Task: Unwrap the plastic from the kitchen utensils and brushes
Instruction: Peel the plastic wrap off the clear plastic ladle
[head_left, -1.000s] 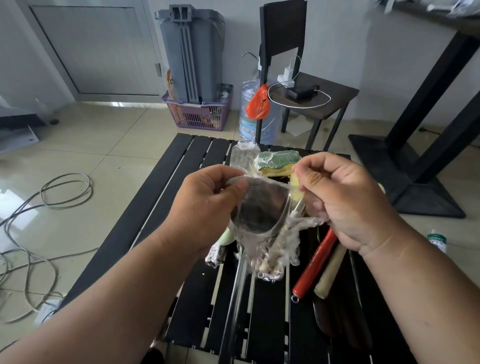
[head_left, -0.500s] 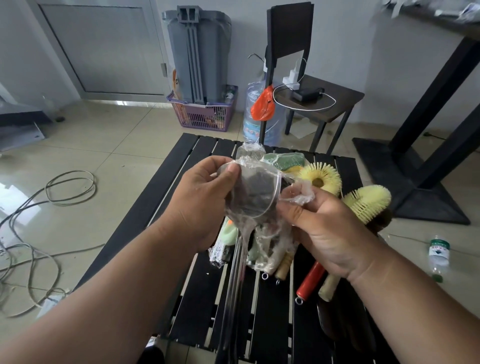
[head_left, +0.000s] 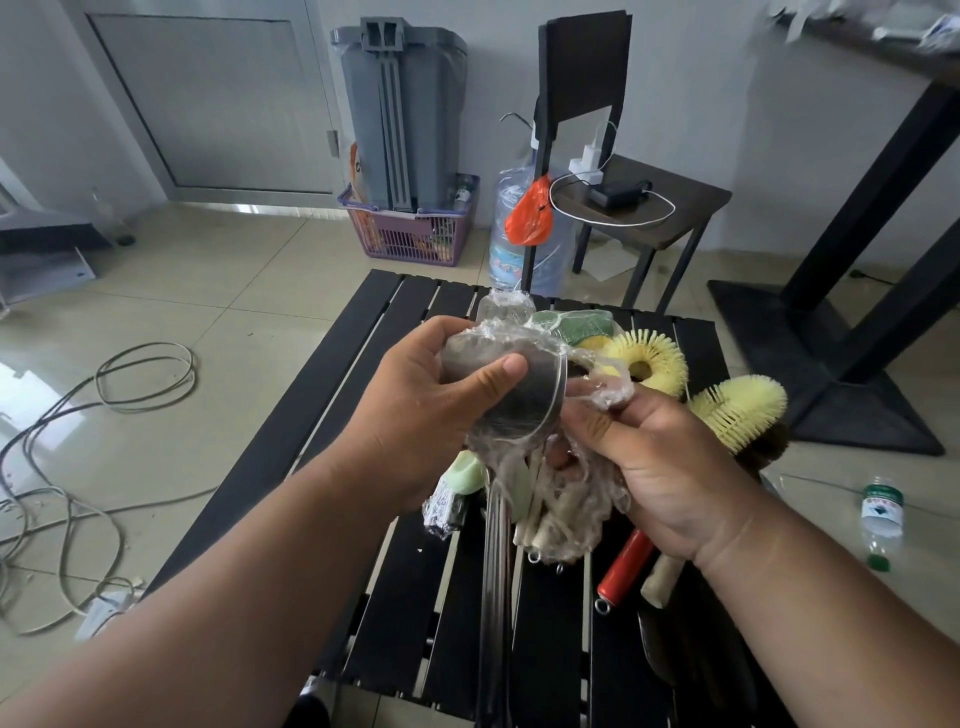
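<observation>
Gripping the ladle bowl, the left hand is curled; plastic wrap is pinched by the right hand fingers.

The right hand dropped from level with the ladle bowl to below and beside it, dragging a bunched strip of plastic wrap off the rim (the wrap had been stretched across the bowl). This uncovered two yellow brushes on the counter.
</observation>
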